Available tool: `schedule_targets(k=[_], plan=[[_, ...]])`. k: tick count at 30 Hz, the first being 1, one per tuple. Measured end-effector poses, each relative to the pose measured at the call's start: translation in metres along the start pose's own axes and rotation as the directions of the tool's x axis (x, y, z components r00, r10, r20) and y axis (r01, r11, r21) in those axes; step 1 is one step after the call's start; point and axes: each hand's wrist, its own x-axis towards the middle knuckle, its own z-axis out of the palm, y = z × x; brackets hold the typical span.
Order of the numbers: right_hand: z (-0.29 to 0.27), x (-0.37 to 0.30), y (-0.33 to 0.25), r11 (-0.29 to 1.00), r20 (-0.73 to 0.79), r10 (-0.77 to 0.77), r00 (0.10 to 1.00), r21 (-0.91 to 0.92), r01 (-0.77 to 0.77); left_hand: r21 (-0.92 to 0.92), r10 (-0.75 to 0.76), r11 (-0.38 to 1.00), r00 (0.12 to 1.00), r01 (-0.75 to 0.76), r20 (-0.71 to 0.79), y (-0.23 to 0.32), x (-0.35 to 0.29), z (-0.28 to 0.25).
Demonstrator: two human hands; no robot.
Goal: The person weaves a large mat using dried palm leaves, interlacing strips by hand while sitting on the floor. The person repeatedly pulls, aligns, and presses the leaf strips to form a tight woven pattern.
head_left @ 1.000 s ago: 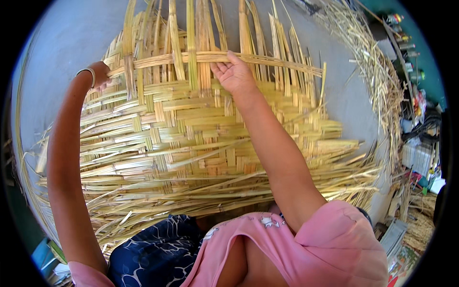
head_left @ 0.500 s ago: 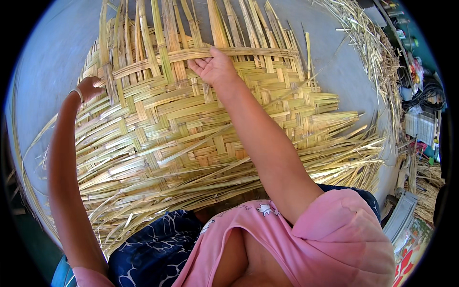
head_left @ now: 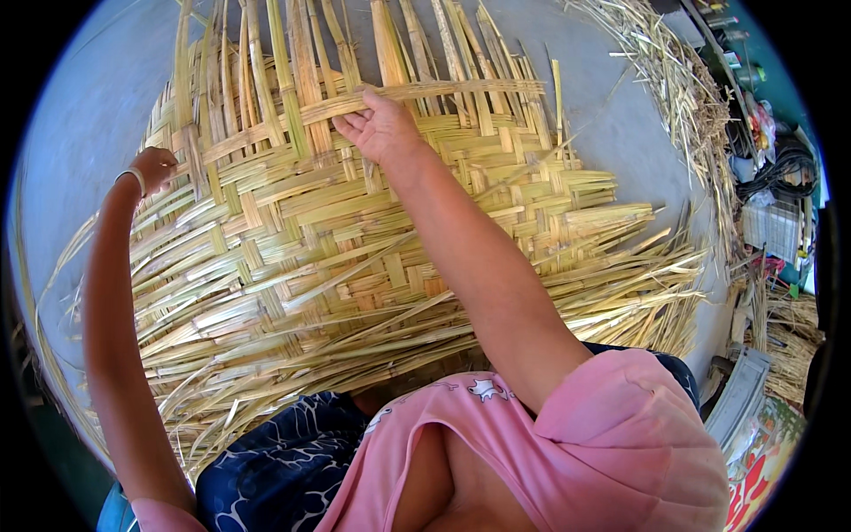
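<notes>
A large mat (head_left: 332, 244) of flat, yellow-green split cane strips lies spread out in front of me, partly woven. A crosswise band of strips (head_left: 470, 88) runs over some of the upright strips (head_left: 306, 53) and under others near the far side. My right hand (head_left: 383, 129) holds this band near its middle, thumb on top and fingers curled below. At the mat's left edge my left hand (head_left: 154, 170), a pale bracelet on its wrist, has curled fingers at the band's left end. Its fingertips are partly hidden.
Loose strip ends (head_left: 638, 310) fan out along the mat's near right side. A heap of dry strips (head_left: 683, 97) lines the right of the grey floor (head_left: 612, 133). Beyond it are a black cable coil (head_left: 784, 168) and a grey metal piece (head_left: 743, 399).
The view has shifted slightly, moving everything a little left. My right hand stays on the band. My left hand's fingers have curled in more at the left edge.
</notes>
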Motion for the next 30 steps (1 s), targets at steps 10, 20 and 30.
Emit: schedule_targets(k=[10, 20, 30], plan=[[-0.010, 0.003, 0.000, 0.954, 0.142, -0.156, 0.978, -0.236, 0.186, 0.131, 0.203, 0.974, 0.964, -0.182, -0.170, -0.011, 0.003, 0.028], [-0.021, -0.029, 0.004, 0.926, 0.121, -0.215, 0.969, -0.291, 0.242, 0.019, 0.085, 0.996, 0.994, -0.084, -0.071, 0.000, -0.026, 0.040], [-0.027, -0.019, 0.007, 0.946, 0.107, -0.197, 0.975, -0.239, 0.217, 0.087, 0.168, 0.985, 0.947, -0.150, -0.272, -0.006, -0.023, 0.043]])
